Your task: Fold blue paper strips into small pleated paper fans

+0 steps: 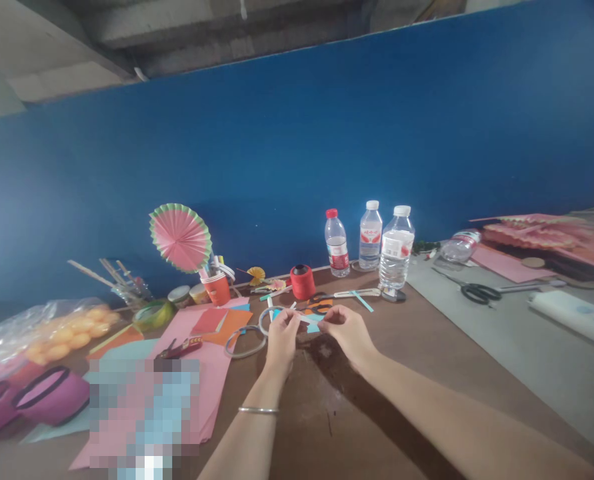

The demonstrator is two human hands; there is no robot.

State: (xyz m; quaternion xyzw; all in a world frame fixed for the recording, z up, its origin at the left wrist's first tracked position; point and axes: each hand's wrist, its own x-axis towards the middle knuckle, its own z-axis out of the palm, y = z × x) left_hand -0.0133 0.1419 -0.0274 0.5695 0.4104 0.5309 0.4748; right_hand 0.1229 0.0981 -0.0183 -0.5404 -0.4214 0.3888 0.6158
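Between my two hands is a narrow white strip (307,320) that looks like paper. My left hand (283,333), with a silver bangle on its wrist, pinches the left end. The other end is pinched by the fingertips of my right hand (347,333). Just behind the strip lie light blue paper pieces (313,327) and scissors (321,304) with dark handles, partly hidden by my hands. A red thread spool (303,283) stands farther back. To the left of my left hand are grey-white rings (247,343), perhaps tape rolls.
Three plastic bottles (395,257) stand near the blue wall (297,153). A pink paper fan (181,237) rises from a red cup (217,290). Pink paper sheets (217,393) cover the left; black scissors (479,293) lie right. A blurred block hides part of the lower left.
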